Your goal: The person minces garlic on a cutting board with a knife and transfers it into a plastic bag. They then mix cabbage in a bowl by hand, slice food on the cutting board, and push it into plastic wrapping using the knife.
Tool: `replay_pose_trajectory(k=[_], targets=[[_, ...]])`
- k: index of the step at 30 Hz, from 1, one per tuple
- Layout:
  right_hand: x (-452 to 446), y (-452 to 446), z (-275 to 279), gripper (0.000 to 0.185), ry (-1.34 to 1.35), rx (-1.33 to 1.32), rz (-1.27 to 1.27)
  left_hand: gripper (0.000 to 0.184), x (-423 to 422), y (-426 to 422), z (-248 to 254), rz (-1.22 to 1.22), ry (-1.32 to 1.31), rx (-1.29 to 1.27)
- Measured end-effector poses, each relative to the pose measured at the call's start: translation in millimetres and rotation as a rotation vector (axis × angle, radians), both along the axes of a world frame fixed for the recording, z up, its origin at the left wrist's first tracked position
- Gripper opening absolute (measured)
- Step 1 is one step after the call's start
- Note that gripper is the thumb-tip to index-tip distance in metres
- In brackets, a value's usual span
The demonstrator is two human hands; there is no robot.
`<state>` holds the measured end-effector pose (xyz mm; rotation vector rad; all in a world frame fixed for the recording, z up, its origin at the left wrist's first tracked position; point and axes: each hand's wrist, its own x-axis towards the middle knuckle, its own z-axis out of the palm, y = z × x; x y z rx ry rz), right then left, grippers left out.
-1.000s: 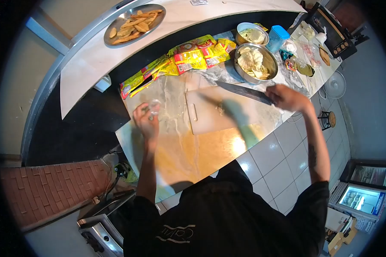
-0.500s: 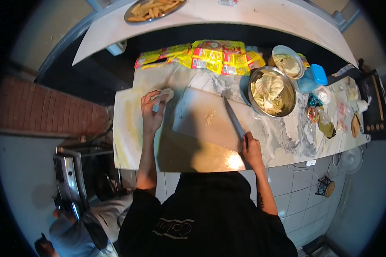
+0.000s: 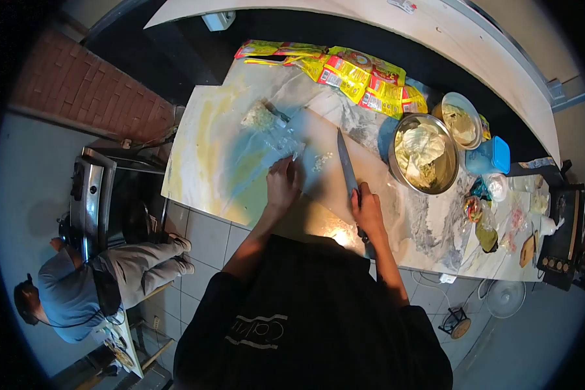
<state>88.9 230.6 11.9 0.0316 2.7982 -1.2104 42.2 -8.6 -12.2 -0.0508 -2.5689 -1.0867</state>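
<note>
My right hand [image 3: 368, 213] grips the dark handle of a large kitchen knife [image 3: 346, 159], its blade lying along the right part of the white cutting board [image 3: 363, 155]. Small pale chopped bits [image 3: 322, 161] lie on the board, left of the blade. My left hand [image 3: 285, 184] is at the board's left side, fingers drawn together at the open end of a clear plastic bag [image 3: 281, 140]. White pieces fill the far end of this bag, which rests on the counter. The fingertips are partly hidden.
Yellow seasoning packets [image 3: 354, 73] line the back. A steel bowl [image 3: 454, 175] of cabbage leaves, a second bowl [image 3: 478, 104] and a blue-lidded container [image 3: 491, 156] stand right. Another person [image 3: 78, 286] is by the stove [image 3: 91, 201] at left.
My left hand has come down and nearer to me, from a small pale item to the clear bag's end. The view has turned; the right hand still holds the knife.
</note>
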Motion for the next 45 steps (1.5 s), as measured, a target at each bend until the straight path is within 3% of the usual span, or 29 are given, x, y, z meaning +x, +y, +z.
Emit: replay_pose_trajectory(k=[3,5,7,9,10,11,16,22,24,25,27,28,30,33,37,39,42,45], targets=[[6.3,-8.4,-11.1,0.027,-0.012,-0.011,-0.020,0.023,-8.5,-2.6,-14.0,-0.043,0.047,0.027],[15.7,-27.9,-18.9,0.015,0.082,-0.048,-0.128,0.022,-28.7,-6.4,-22.4,-0.081,0.061,0.041],[20.0,-43.9,-19.4,0.017,0.243,0.085,-0.108,0.021,-48.6,-8.9,-23.8,-0.136,0.183,-0.015],[24.8,-56.1,-28.9,0.020,0.106,-0.025,-0.181,0.018,-57.3,-13.9,-16.1,-0.186,0.139,0.046],[22.2,-70.9,12.5,0.021,-0.081,-0.202,-0.261,0.017,-60.5,-16.4,-4.4,-0.252,0.030,0.134],[23.9,-79.3,10.3,0.021,-0.073,-0.201,-0.288,0.016,-64.3,-17.9,7.1,-0.321,-0.078,0.220],[30.9,-112.1,10.8,0.022,-0.087,-0.284,-0.406,0.017,-53.5,-28.0,10.8,-0.488,-0.115,0.139],[33.4,-126.0,7.2,0.022,-0.111,-0.314,-0.483,0.020,-66.7,-41.2,29.2,-0.486,0.008,0.088],[32.0,-118.7,-6.8,0.018,0.122,-0.019,-0.394,0.023,-67.8,-44.7,41.9,-0.507,-0.123,0.261],[31.4,-114.9,-5.7,0.018,0.128,-0.020,-0.403,0.023,-68.3,-46.8,44.5,-0.516,-0.119,0.258],[32.4,-107.0,3.5,0.014,0.048,0.065,-0.428,0.028,-70.1,-50.1,46.4,-0.423,-0.435,0.295],[32.0,-103.8,6.0,0.011,-0.030,0.077,-0.441,0.028,-73.9,-50.5,43.6,-0.425,-0.440,0.291],[32.8,-102.5,8.6,0.011,-0.039,0.083,-0.451,0.026,-75.8,-54.5,32.4,-0.577,-0.137,0.292],[34.2,-100.6,16.9,0.013,-0.052,0.149,-0.444,0.024,-78.6,-57.3,22.3,-0.652,0.024,0.178],[38.5,-98.0,17.7,0.013,-0.068,0.224,-0.535,0.023,-70.7,-50.3,10.2,-0.529,-0.117,0.138],[37.5,-93.1,18.5,0.014,-0.038,0.240,-0.575,0.027,-77.1,-44.9,6.7,-0.520,0.025,0.107],[43.0,-93.0,13.0,0.015,-0.003,0.283,-0.566,0.025,-80.8,-48.7,4.7,-0.517,-0.141,0.134],[42.6,-90.8,8.4,0.013,0.041,0.287,-0.528,0.027,-81.7,-45.7,1.8,-0.531,-0.061,0.116]])
